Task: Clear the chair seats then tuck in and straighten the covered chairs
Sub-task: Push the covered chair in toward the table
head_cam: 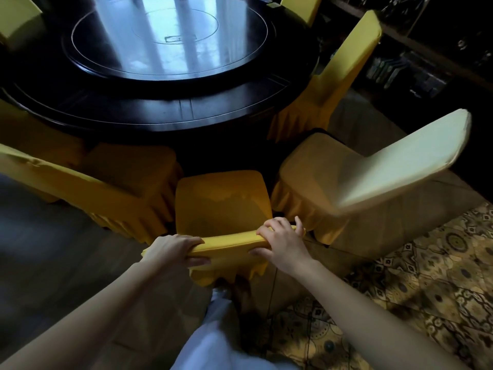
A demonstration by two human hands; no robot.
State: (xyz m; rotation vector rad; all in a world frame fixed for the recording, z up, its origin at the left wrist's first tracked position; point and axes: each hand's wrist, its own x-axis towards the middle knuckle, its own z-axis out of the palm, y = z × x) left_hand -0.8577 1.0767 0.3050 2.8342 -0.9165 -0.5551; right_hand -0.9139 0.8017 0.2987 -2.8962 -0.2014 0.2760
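Note:
A chair in a yellow cover [221, 204] stands right in front of me, facing the round dark table [149, 108]. Its seat is bare. My left hand [176, 249] grips the left end of the backrest top, fingers over it and thumb under. My right hand [282, 239] holds the right end of the same backrest top. The chair's front edge sits a little short of the table rim.
Covered chairs flank it: one at the left [106, 182] and one at the right [373, 177], angled outward, with a pale backrest. Another yellow chair [344, 65] stands further right at the table. A patterned carpet [426, 289] lies lower right, dark shelves behind.

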